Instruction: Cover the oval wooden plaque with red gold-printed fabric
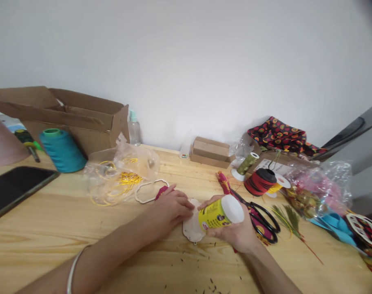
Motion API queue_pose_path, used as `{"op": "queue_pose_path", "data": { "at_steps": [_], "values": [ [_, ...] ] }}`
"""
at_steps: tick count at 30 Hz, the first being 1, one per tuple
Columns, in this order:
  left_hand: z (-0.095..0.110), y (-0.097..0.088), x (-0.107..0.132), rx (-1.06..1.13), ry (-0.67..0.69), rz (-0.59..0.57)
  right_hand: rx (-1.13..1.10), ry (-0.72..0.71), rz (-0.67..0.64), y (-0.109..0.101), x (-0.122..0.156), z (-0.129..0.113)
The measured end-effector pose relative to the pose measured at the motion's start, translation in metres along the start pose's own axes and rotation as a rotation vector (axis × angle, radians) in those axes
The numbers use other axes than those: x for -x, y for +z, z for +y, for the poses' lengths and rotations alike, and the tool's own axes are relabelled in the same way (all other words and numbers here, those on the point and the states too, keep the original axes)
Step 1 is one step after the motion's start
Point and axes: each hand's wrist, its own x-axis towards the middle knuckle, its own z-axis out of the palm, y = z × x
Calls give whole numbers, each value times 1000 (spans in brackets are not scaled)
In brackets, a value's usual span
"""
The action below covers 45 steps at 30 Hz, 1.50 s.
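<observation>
My right hand is wrapped round a white glue bottle with a yellow label. The bottle tilts with its white base toward me; its tip is hidden, pointing down at a pale scalloped plaque lying flat on the table. My left hand rests with fingers stretched out, fingertips on the plaque's left edge. Behind that hand lie a white scalloped frame and a dark red piece, partly covered. Black-handled scissors lie just beyond my right hand.
Left are a phone, a teal thread cone, a cardboard box and a bag of yellow cord. Right are a red-and-black spool, blue ribbon and plastic bags. Dark scraps dot the front.
</observation>
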Motion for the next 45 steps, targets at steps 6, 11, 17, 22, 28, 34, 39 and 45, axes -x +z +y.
{"op": "queue_pose_path", "data": {
  "at_steps": [6, 11, 17, 22, 28, 34, 39, 45],
  "values": [
    [-5, 2, 0, 25, 20, 18, 16, 16, 4, 4, -2, 1],
    [-3, 1, -1, 46, -9, 8, 9, 21, 42, 6, -4, 2],
    [-1, -3, -2, 45, -2, 2, 11, 17, 52, 8, -4, 1],
    [-1, -4, -2, 64, -29, 12, -11, 16, 62, 10, -6, 1],
    [-1, -3, -2, 68, -27, 27, -49, 1, 105, 11, -7, 1],
    [-1, -3, -1, 73, -20, 36, -76, 1, 40, 7, -5, 3],
    [-2, -1, -1, 77, -26, 38, -69, 23, -16, 7, -4, 0],
    [-3, -1, 0, 92, -30, 46, -60, 42, 23, 7, -4, -2]
  ]
}}
